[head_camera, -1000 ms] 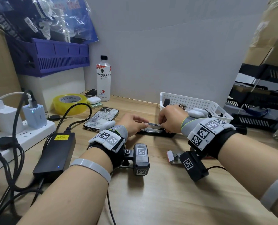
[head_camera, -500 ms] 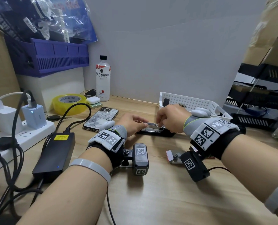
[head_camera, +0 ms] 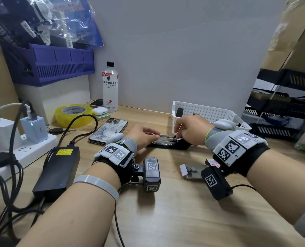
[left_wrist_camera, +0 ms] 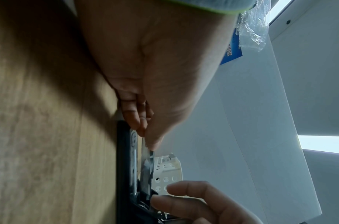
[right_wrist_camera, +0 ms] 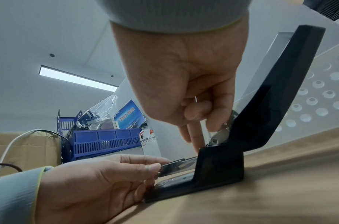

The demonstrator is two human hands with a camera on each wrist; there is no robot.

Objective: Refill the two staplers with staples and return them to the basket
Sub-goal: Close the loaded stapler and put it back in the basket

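A black stapler (head_camera: 169, 144) lies on the wooden desk with its lid (right_wrist_camera: 280, 91) swung up towards the white basket (head_camera: 207, 109). My left hand (head_camera: 144, 134) pinches the front end of the stapler's (right_wrist_camera: 218, 165) metal staple channel, thumb on top. My right hand (head_camera: 190, 129) reaches down with index and middle fingers to the rear of the channel by the hinge, its other fingers curled. Whether it holds staples is hidden. In the left wrist view the stapler (left_wrist_camera: 124, 159) runs from my left hand (left_wrist_camera: 155, 75) to my right hand (left_wrist_camera: 193, 201). A dark object (head_camera: 179, 112) stands in the basket.
An open box of staples (head_camera: 192, 171) lies near my right wrist. A phone (head_camera: 109, 130), yellow tape roll (head_camera: 73, 113), bottle (head_camera: 110, 86), power brick (head_camera: 59, 166) and power strip (head_camera: 23, 150) with cables fill the left side. Black trays (head_camera: 280, 111) stand at the right.
Both hands stay on the open stapler. The right hand has shifted only slightly over the channel.
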